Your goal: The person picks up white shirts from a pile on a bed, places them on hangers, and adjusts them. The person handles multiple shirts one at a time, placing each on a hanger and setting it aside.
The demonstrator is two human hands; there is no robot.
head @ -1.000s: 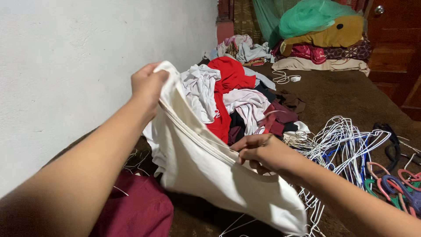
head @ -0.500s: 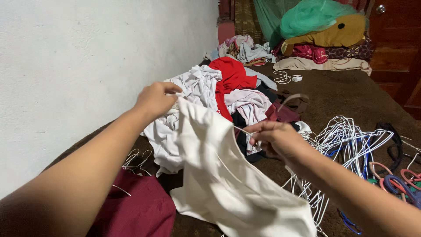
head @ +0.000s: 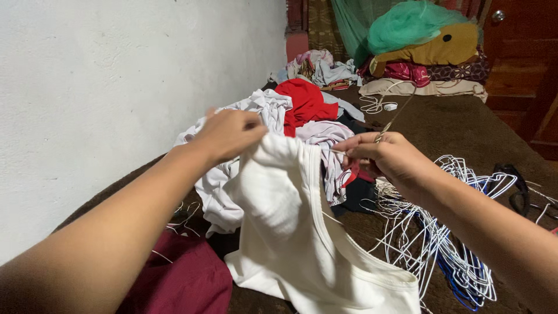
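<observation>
Head view looks down over a wide brown blanket-covered bed (head: 465, 125) set against a rough white plaster wall (head: 104, 75). Along the wall side lies a heap of loose clothes (head: 308, 110), white, red and dark pieces tangled together, and at the far end a stack of patterned pillows (head: 430, 72) carries a bundle of green netting (head: 407, 26). Nearer, a cream-white cotton sleeveless top (head: 290, 232) hangs in front of the person, held up between both hands above the bed, with its lower part draped down toward the bottom edge. A maroon cloth (head: 174, 279) lies just beside it at lower left. To the right spreads a tangle of white and blue wire hangers (head: 447, 244). The left hand (head: 229, 135) is closed on the top's upper edge. The right hand (head: 386, 158) pinches a thin wire hanger hook (head: 395, 113) and touches the top's strap.
</observation>
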